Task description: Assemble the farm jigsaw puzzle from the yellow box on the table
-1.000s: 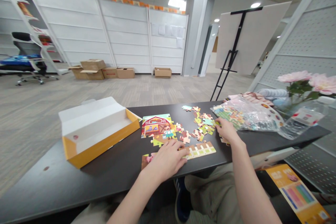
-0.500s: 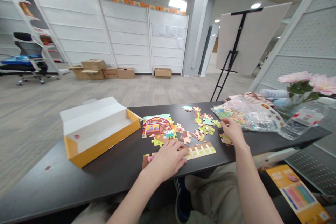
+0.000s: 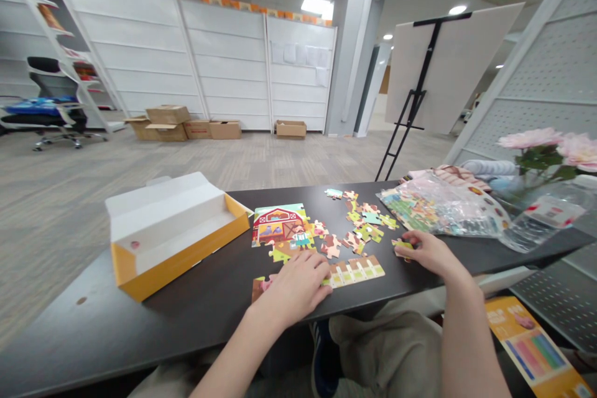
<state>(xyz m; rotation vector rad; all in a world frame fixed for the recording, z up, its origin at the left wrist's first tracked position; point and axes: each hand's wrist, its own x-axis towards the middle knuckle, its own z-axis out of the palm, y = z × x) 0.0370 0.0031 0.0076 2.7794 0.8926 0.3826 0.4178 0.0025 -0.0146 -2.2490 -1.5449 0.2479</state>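
My left hand [image 3: 301, 283] lies palm down over jigsaw pieces near the front of the table, fingers loosely bent and thumb apart. From under it a joined fence strip [image 3: 357, 272] runs to the right, and a pink-and-brown piece [image 3: 263, 284] shows on its left. What lies beneath the palm is hidden. At the right, my right hand [image 3: 426, 252] pinches the edge of a green-and-brown puzzle piece [image 3: 402, 249] at the tabletop. Behind my left hand is a joined barn section [image 3: 280, 224]. Loose puzzle pieces [image 3: 368, 232] are scattered between the barn and my right hand.
An open yellow-and-white box [image 3: 181, 255] stands on the black table [image 3: 196, 317] at left. A clear bag of pieces [image 3: 429, 211], a plastic bottle [image 3: 536, 221] and pink flowers [image 3: 532, 138] are at right. Below the table edge is a yellow package [image 3: 532, 342].
My right hand has moved nearer to me, from a loose piece by the bag to the green-and-brown piece, which it now grips. My left hand has stayed nearly in place.
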